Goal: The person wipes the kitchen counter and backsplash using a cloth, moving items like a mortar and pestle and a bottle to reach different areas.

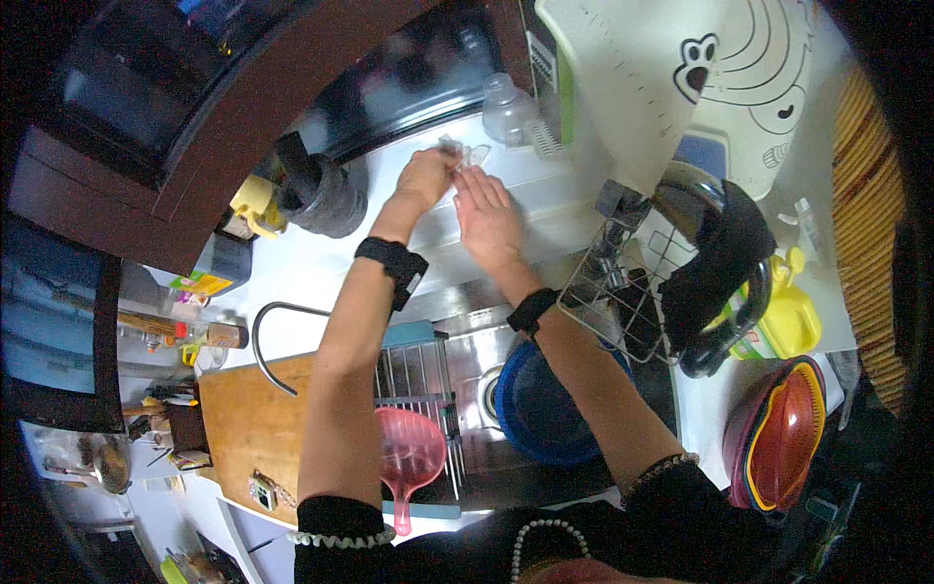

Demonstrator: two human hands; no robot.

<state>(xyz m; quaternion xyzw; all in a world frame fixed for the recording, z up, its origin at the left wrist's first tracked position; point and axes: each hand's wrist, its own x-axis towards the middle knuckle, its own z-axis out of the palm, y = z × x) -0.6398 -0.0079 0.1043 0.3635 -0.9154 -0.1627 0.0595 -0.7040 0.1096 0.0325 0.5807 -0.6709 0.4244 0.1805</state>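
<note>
Both hands are reached out over the white ledge behind the sink, close together. My left hand [429,175] has its fingers bent around a small crumpled whitish piece [478,155], thin like film or tissue; which it is, I cannot tell. Beside it, my right hand [490,219] lies palm down with its fingers straight and together, the fingertips near that piece. Whether the right thumb grips anything is hidden. A clear plastic bottle [503,109] stands upright a little beyond the hands, at the window's foot. Left of my left hand is a dark grey round container [328,197].
Below my forearms, the steel sink [471,358] holds a blue basin [540,409] and a rack [412,365] with a pink strainer [412,449]. A curved faucet [266,350] rises left. At right are a wire basket [620,292], yellow bottle [784,321] and nested colanders [781,438].
</note>
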